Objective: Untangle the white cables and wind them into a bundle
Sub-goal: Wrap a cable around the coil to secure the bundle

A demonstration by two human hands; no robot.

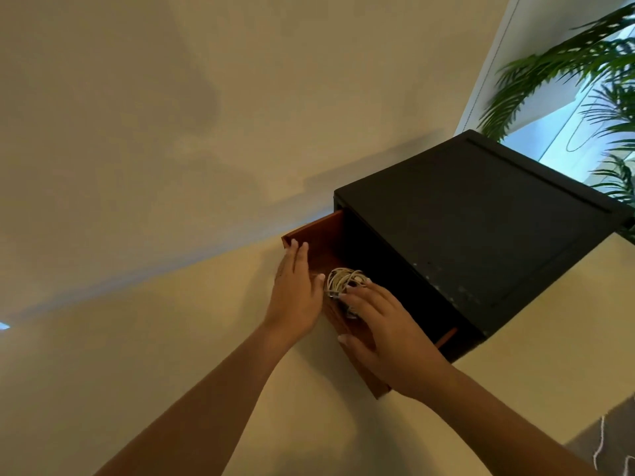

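Item 1. One black box-shaped cabinet (481,228), set against a cream wall (171,132).

Item 2. One reddish-brown wooden drawer (316,235), pulled out of the cabinet's front.

Item 3. One coil of white cables (342,280), wound into a loose round bundle. It lies inside the drawer, near the front panel. How many separate cables it holds cannot be told.

Item 4. Two bare hands, both at the drawer.
- The left hand (295,290) lies flat against the front panel, fingers straight and pressed together, thumb tip at the rim just beside the coil.
- The right hand (388,334) reaches over the front panel, fingers stretched and slightly spread, their tips touching the coil. Its thumb lies apart on the panel.

Item 5. Green palm fronds (584,70) at a bright window, upper right. The number of plants is unclear.

Item 6. One grey rug corner (615,438) with white fringe, lower right.
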